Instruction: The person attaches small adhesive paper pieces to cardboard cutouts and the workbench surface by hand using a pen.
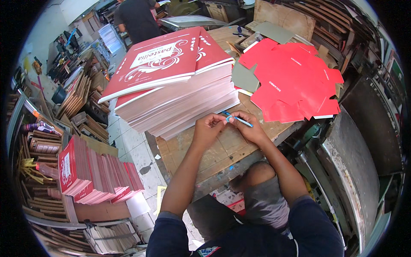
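Note:
My left hand (209,128) and my right hand (250,127) meet above the near edge of a worn wooden table. A slim blue stick, like a pen (245,122), sticks out of my right hand's closed fingers. The fingertips of my left hand pinch together beside a small light-blue piece (229,118); my fingers partly cover it, so its kind is unclear. Just beyond my left hand stands a tall stack of red-and-white printed sheets (184,103). Flat red die-cut box blanks (295,81) lie beyond my right hand.
The wooden table (218,154) ends close to my knees. More red printed stacks (98,171) sit on a low shelf at the left. A large metal panel (351,171) stands at the right. A person in dark clothes (135,21) stands at the far left, beyond the tall stack.

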Tool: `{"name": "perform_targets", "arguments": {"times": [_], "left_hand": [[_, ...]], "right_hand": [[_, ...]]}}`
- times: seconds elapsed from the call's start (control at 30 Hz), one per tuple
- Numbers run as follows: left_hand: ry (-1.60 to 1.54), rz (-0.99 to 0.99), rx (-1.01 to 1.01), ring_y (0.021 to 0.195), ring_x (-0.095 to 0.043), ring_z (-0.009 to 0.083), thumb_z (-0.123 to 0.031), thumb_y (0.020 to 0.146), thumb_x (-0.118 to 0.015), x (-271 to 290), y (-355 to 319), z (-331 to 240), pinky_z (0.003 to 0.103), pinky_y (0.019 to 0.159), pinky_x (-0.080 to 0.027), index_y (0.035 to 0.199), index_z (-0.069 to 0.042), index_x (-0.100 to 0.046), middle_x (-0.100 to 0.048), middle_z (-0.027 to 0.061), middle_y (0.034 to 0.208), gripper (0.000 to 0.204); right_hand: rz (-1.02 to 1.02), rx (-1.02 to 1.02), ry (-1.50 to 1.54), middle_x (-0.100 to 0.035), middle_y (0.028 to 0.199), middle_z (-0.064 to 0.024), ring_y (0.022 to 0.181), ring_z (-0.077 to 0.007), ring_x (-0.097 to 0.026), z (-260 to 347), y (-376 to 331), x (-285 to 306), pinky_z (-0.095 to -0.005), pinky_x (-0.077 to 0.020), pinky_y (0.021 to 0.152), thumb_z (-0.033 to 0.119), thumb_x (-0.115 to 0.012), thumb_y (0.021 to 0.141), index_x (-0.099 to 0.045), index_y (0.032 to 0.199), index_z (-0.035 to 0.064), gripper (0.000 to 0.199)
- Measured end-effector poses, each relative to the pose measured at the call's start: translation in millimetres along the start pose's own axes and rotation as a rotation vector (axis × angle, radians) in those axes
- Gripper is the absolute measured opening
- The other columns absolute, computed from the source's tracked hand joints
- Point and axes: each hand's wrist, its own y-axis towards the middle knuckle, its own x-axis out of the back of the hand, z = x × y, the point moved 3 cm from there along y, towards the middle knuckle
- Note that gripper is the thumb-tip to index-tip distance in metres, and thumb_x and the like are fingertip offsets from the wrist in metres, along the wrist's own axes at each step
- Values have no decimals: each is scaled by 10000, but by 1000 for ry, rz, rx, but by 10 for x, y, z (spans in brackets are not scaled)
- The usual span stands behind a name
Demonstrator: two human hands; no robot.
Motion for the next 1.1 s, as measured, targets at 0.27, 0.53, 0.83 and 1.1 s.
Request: {"name": "perform_targets", "arguments": {"times": [0.27, 0.53, 0.83, 1.1], "left_hand": [[46, 32, 16, 733, -583, 79, -137, 881, -697, -2, 4, -10, 233, 664, -480, 994, -7, -671, -664, 18, 828, 175], [561, -59, -120, 930, -607, 180, -235, 905, -660, 123, 107, 223, 326, 852, -484, 1051, 16, -651, -661, 97, 1007, 291], [600, 6, -286, 654, -592, 233, -245, 878, -678, -454, -63, 200, 368, 598, -470, 803, 17, -634, -629, 131, 715, 276], [570, -114, -234, 702, -606, 238, -261, 878, -694, 177, -15, 124, 342, 637, -500, 856, -5, -619, -615, 106, 727, 267]], "right_hand": [[-51, -58, -31, -663, 862, 5, 827, -66, -567, -6, -34, 21, -249, -466, 754, 262, -640, 932, -660, 1026, 51, 232], [-151, 212, -25, -700, 937, -96, 896, -182, -646, -396, 80, -28, -344, -523, 809, 173, -691, 791, -673, 989, 45, 236], [-360, 285, -206, -640, 723, -193, 675, -349, -626, -777, 51, 65, -437, -469, 614, 152, -656, 586, -660, 724, 32, 183], [-245, 299, -122, -653, 722, -177, 698, -336, -642, -458, 356, -268, -435, -488, 644, 168, -679, 581, -670, 717, 39, 188]]}}
